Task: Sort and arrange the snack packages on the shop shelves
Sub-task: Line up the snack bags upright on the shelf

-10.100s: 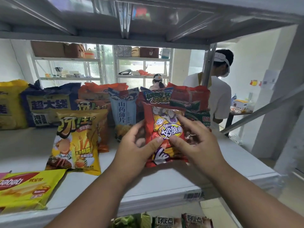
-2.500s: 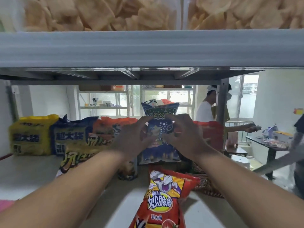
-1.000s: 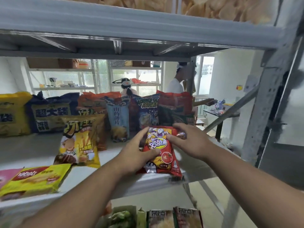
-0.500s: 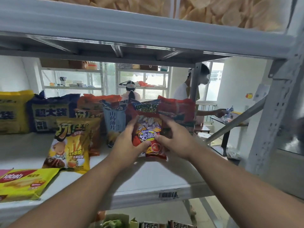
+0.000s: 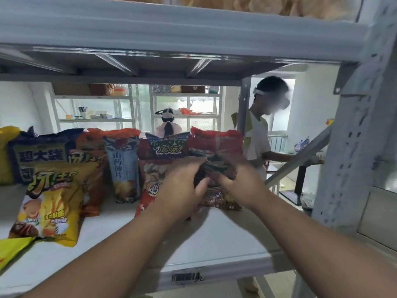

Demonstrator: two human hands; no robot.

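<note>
A dark red snack package (image 5: 217, 171) stands at the right of the white shelf (image 5: 217, 239). Both hands hold it near its top: my left hand (image 5: 182, 190) grips its left side and my right hand (image 5: 240, 183) grips its right side. Motion blurs the package and its print is unreadable. Just left of it, partly hidden by my left hand, a red Bugles bag (image 5: 150, 181) stands upright against the back row. That row holds a blue bag (image 5: 169, 147) and a large red bag (image 5: 217, 140).
Further left stand a pale blue yam-chip bag (image 5: 123, 168), an orange bag (image 5: 92, 160), a yellow bag (image 5: 51, 201) and a dark blue bag (image 5: 40, 155). A grey upright post (image 5: 354, 147) and a diagonal brace (image 5: 300, 155) bound the right. A person (image 5: 260, 130) stands behind the shelf.
Half a second ago both hands held the red Bugles bag. It now stands on the shelf, and both hands have shifted right onto the dark red package.
</note>
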